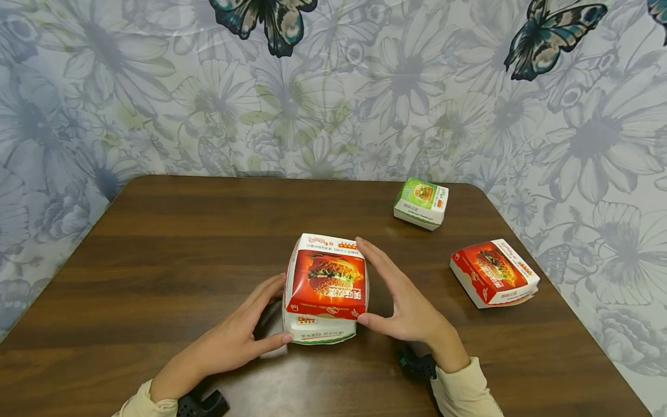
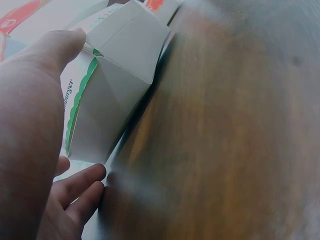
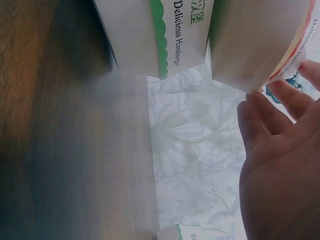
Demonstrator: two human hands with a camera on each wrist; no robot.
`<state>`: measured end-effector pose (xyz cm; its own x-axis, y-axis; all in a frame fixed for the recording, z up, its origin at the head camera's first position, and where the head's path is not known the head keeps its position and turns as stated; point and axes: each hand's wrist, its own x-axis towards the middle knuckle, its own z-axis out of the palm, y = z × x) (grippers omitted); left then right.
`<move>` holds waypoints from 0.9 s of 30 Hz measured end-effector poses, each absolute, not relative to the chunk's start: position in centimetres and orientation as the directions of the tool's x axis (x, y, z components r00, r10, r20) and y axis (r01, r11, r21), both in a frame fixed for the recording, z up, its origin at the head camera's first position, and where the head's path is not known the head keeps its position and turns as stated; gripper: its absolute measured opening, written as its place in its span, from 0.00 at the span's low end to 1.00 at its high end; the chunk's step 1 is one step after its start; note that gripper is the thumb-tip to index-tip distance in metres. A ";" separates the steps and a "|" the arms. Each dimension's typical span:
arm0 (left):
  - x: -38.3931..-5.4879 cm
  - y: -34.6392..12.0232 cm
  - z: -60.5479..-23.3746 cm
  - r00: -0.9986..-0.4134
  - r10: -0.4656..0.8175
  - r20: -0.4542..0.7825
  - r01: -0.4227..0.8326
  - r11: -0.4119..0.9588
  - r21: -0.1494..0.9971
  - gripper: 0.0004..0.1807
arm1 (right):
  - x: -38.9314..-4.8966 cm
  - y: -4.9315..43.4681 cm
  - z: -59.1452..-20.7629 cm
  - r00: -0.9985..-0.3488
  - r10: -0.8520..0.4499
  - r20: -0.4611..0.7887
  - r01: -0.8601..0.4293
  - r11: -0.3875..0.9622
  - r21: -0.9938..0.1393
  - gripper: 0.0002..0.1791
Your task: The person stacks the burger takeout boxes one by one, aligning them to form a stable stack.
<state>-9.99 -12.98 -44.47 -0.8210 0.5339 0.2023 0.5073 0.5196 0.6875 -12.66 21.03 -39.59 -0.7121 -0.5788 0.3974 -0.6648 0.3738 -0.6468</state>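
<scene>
A red-and-white hamburger box (image 1: 327,281) sits over a green-trimmed white hamburger box (image 1: 324,332) near the table's middle. At the right side of the upper one, my right hand (image 1: 403,298) spans it, thumb at the front corner and fingertips at the back edge. My left hand (image 1: 234,333) is at the left of the lower box, thumb on its front corner and fingers along its side. The left wrist view shows that thumb at the corner of the green-trimmed box, the other fingertips by its far end. In the right wrist view, fingertips meet the red-edged upper box.
Another red hamburger box (image 1: 492,273) lies towards the table's right edge. A green-topped hamburger box (image 1: 421,202) stands at the back right. The brown wooden table (image 1: 156,278) ends against a flowered backdrop (image 1: 406,87) with butterflies.
</scene>
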 end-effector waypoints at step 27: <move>-9.6 -13.1 -44.3 -0.846 0.493 0.201 0.478 0.537 0.695 0.55 | -12.9 21.2 -39.8 -0.673 -0.555 0.489 -0.711 0.303 -0.634 0.57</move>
<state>-9.62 -13.10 -44.33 -0.8465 0.4931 0.2007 0.4777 0.5369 0.6954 -12.89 21.16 -39.82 -0.6728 -0.5553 0.4888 -0.7111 0.3034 -0.6342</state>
